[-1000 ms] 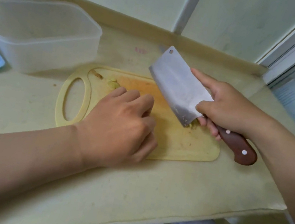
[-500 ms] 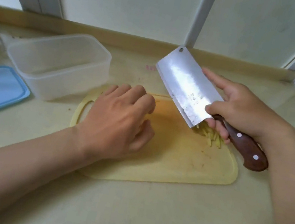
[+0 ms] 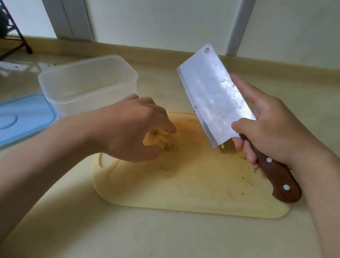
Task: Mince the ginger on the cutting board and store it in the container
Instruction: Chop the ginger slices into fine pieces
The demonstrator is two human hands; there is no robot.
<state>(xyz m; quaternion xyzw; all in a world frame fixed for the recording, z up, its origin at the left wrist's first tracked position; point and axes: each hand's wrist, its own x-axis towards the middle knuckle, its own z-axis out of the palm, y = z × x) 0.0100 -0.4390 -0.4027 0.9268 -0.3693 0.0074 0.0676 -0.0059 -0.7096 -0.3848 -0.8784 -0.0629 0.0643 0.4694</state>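
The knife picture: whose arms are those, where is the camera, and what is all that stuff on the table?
There is no machine here, just a person cooking. The camera sits on the person's head and looks down, so you see the arms the way they do. The right hand grips a cleaver, a wide knife with a wooden handle, held tilted over the yellow cutting board. The left hand curls its fingers over a little heap of ginger on the board; I cannot tell whether it pinches the ginger. Behind the board stands a clear plastic container with no lid on. A blue lid lies flat beside it on the counter. The job is to chop the ginger tiny and put it in that container.
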